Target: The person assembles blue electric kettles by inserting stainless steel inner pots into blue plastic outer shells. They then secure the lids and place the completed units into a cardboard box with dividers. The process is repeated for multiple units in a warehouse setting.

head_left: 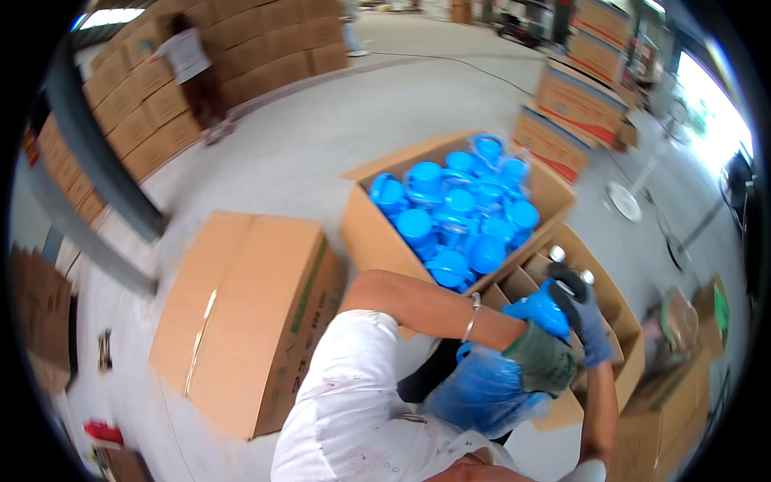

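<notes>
My left hand [544, 359], in a dark green glove, curls against a blue plastic container in a clear bag [480, 387], close to my body. Its fingertips are mostly hidden. My right hand [585, 313], in a grey-blue glove with dark fingertips, grips a blue plastic piece [540, 310] just above the left one. Whether this piece and the bagged container are one thing, I cannot tell. Beneath both hands stands an open divided carton [630, 341], where silvery round tops [556, 254] show in some compartments. Beyond it, an open carton [365, 233] is full of blue lidded containers [458, 202] with handles.
A closed carton [233, 297] stands at my left. Stacked cartons [574, 104] and a fan stand with a round base [624, 202] are on the right. Further off, a person [193, 72] is beside a wall of cartons [269, 40]. Grey posts [104, 153] rise at left.
</notes>
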Tool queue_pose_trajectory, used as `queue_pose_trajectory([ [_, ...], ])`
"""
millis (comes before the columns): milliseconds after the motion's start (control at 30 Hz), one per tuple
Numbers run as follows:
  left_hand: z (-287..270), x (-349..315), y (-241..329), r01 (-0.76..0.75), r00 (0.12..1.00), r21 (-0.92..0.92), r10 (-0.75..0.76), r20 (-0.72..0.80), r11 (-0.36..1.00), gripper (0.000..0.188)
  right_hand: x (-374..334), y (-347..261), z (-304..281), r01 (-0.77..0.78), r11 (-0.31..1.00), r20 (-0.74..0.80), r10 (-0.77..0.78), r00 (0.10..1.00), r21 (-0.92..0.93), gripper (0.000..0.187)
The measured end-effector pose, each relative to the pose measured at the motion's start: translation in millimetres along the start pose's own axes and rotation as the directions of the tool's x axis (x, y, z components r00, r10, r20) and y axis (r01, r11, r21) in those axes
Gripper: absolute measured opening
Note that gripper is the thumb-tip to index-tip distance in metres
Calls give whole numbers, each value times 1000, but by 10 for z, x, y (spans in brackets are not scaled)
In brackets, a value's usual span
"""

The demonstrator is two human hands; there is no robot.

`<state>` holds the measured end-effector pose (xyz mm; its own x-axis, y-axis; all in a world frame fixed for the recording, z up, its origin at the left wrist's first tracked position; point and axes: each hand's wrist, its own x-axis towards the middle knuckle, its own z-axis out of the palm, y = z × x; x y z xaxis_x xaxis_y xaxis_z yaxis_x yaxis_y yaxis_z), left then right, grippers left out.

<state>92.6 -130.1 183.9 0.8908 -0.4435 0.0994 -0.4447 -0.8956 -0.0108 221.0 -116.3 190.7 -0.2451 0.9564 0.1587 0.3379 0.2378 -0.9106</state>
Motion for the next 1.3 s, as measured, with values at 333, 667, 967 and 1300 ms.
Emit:
queue_pose_trajectory([
  [333,788,-1870,-326,655,139,-746,-990,-39,122,48,-1532,910,-946,-99,978,-449,6,894,-185,37],
  [667,2278,-1809,-238,60,306,-990,-942,142,-129,68,-684,-406,-450,549,541,372,-408,834,-637,36],
  [967,1453,-838,558,608,-70,-760,-938,-339,230,51,-1218,340,-796,-29,853,-27,18,999,-520,37],
  [1300,1322,-1479,98,66,37,-983,-985,171,-169,48,-1298,247,-868,-70,883,10,84,996,-464,41],
])
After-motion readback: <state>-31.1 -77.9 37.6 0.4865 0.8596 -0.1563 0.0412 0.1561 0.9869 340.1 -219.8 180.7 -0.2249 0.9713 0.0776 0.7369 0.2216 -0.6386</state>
